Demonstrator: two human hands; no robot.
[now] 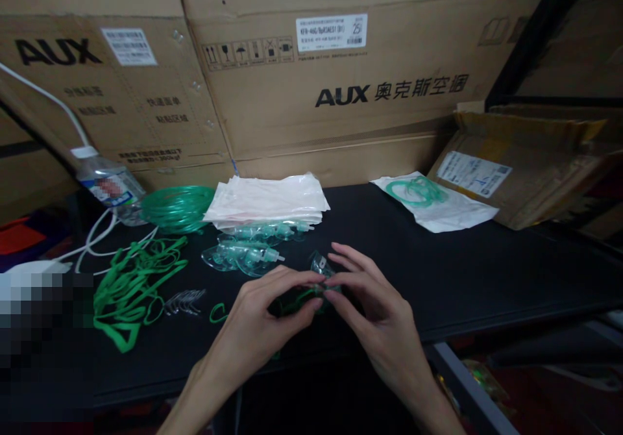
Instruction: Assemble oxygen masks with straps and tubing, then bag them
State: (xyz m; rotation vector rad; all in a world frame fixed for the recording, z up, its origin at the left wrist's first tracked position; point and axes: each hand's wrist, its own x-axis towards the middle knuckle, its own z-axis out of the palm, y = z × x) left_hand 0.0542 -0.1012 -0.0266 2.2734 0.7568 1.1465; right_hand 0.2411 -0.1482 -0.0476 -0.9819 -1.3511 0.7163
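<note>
My left hand (pixel 265 308) and my right hand (pixel 374 298) meet over the front of the table, thumbs and fingertips pinched together. Between them is a clear green-tinted oxygen mask (pixel 320 263), mostly hidden by the fingers. A green elastic strap (pixel 298 300) shows under the left fingers; how it joins the mask is hidden. Left of my hands lie a short green loop (pixel 218 313), a row of small clear or metallic strips (pixel 185 302) and a heap of green elastic straps (pixel 139 279). More clear green masks (pixel 243 258) lie beyond my left hand.
Stacked white packets (pixel 267 198) and a coil of green tubing (pixel 178 206) stand at the back. A plastic bottle (pixel 109 185) and white cable (pixel 92 243) are left. A packet with tubing (pixel 431 204) lies before an open carton (pixel 516 169). Large cardboard boxes (pixel 272 110) wall the back.
</note>
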